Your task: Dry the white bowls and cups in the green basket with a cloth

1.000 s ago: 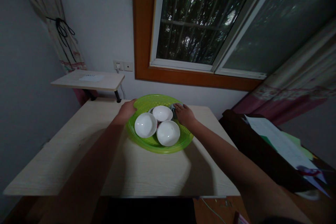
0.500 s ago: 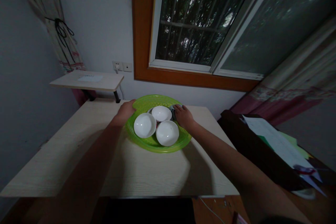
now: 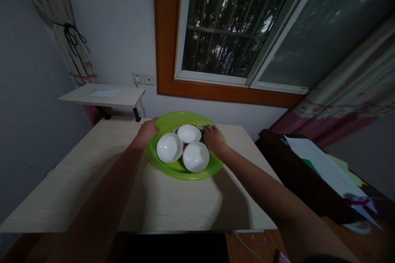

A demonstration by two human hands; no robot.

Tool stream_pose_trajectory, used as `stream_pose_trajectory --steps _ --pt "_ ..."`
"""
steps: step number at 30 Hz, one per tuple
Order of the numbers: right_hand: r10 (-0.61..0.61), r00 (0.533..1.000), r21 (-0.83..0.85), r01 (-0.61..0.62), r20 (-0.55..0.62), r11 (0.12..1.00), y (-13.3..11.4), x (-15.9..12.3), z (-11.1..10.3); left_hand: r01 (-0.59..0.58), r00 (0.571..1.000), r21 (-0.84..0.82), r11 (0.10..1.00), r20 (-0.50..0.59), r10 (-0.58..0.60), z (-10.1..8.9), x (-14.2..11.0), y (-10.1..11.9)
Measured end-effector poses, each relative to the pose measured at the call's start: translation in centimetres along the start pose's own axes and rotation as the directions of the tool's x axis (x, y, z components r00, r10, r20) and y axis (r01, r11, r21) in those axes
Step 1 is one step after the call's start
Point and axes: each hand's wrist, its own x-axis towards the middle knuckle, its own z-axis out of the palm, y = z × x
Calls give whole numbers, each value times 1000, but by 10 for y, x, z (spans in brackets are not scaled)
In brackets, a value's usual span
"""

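Observation:
A round green plastic basin (image 3: pixel 173 120) sits at the far end of a light wooden table (image 3: pixel 92 181). Three white bowls lie in it: one at the left (image 3: pixel 169 147), one at the back (image 3: pixel 189 133), one at the front right (image 3: pixel 196 156). My left hand (image 3: pixel 147 130) grips the basin's left rim with fingers curled over it. My right hand (image 3: pixel 213 139) is inside the basin at its right, fingers bent down on a small dark thing behind the bowls that I cannot make out.
A small raised shelf (image 3: pixel 105 95) stands at the table's far left, under a wall socket (image 3: pixel 143 78). A window (image 3: pixel 228 24) fills the wall behind. Dark furniture with papers (image 3: pixel 324 168) stands to the right, curtains on both sides.
My right hand has slid slightly left and deeper into the basin, behind the bowls. The left hand stays on the rim.

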Motion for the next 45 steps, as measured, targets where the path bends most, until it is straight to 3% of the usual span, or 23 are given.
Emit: stream_pose_trajectory --steps 13,23,29,31,33,38,41,45 --pt "24 999 25 -24 -40 999 5 -1 -1 29 1000 -5 1000 6 -29 -1 -2 3" --pt "14 992 82 -25 125 996 1 -27 -22 10 1000 -41 999 -20 -11 -2 -8 6" --pt "64 950 91 -96 307 991 5 -51 -56 30 1000 -22 999 1 -30 -4 -9 8" --pt "32 919 154 -100 392 983 10 -57 -68 20 1000 -27 999 2 -20 -5 -9 8" --pt "-77 898 252 -38 433 967 17 -63 -78 24 1000 -33 999 7 -24 -5 -10 8" --pt "-277 872 412 97 403 906 34 -72 -87 17 1000 -41 999 -12 -18 -3 -9 7" --pt "-312 875 440 130 371 889 42 -70 -81 -4 1000 -47 999 -5 4 -3 -9 7" --pt "-250 903 311 140 350 940 51 -53 -63 19 999 -25 1000 27 -18 -4 -6 6"
